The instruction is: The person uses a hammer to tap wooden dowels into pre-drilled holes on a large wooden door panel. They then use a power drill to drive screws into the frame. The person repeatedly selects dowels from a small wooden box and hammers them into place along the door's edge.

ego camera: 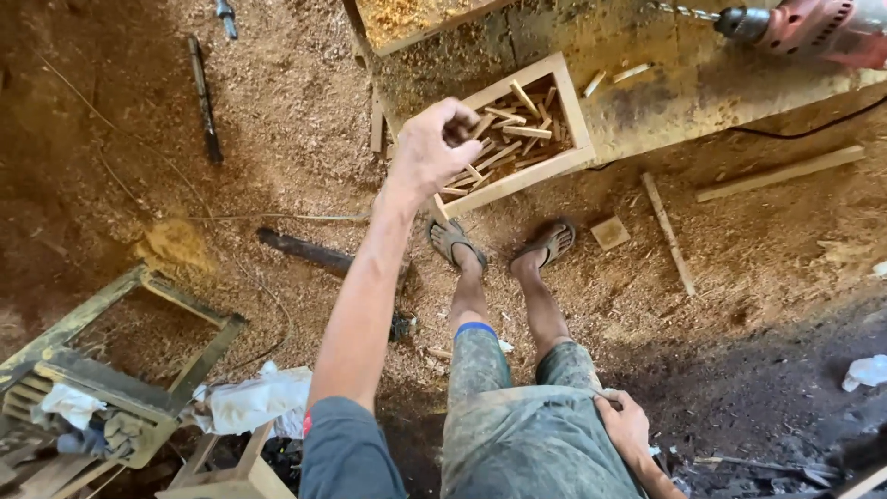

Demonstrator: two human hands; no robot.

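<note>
Left hand (432, 148) is stretched out over the near corner of the open wooden box (577, 115), fingers curled shut around what looks like a small wooden peg (459, 131); only a bit of it shows between the fingertips. Right hand (624, 427) rests on the thigh, fingers pinching the shorts' fabric, holding nothing else.

Step in hand, as judged: handling pegs at the box, either lifting one out or about to drop one in; can't tell which. Next move calls for keeping the hand over the box opening, clear of its rim.

The box sits on the sawdust-covered floor just ahead of the sandalled feet, holding a loose pile of short wooden pegs (510, 137) lying criss-cross. A second tray (420, 37) above it holds sawdust. A power drill (804, 26) lies at the top right.
</note>
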